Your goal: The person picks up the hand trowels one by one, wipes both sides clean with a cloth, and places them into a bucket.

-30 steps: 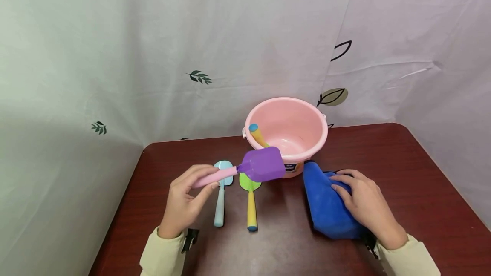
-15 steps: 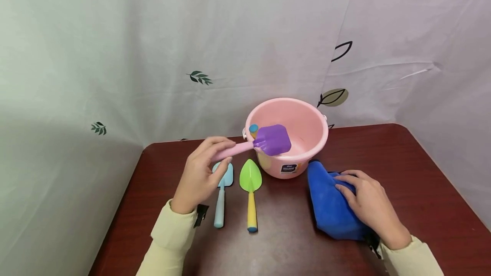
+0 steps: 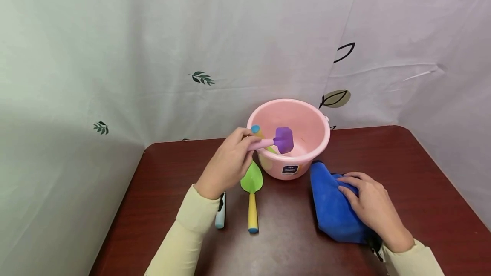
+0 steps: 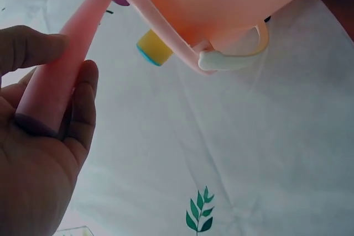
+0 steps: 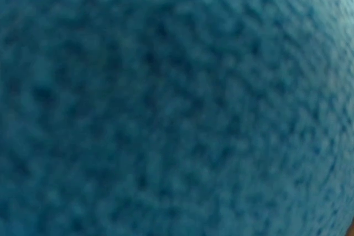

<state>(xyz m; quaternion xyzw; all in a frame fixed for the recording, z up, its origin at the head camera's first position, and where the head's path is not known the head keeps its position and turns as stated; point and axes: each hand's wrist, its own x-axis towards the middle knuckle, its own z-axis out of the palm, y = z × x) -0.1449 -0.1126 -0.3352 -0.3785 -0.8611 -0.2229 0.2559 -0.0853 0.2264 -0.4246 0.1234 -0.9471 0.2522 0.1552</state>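
My left hand pinches the pink handle of a purple toy shovel between thumb and fingers, its blade over the opening of the pink bucket. In the left wrist view the tapered handle lies across the fingers, close beside the bucket's rim. My right hand grips a bunched blue plush cloth on the table, fingers bent over its top; its blue pile fills the right wrist view. Inside the bucket leans a shovel with a yellow handle and blue end.
A green toy trowel with a yellow handle lies in front of the bucket. Left of it, a light blue shovel is partly hidden under my left arm. Printed cloth hangs behind the dark red table.
My left hand has carried the purple shovel right and away from me, from in front of the bucket to over its opening. My right hand and the blue cloth have shifted slightly right.
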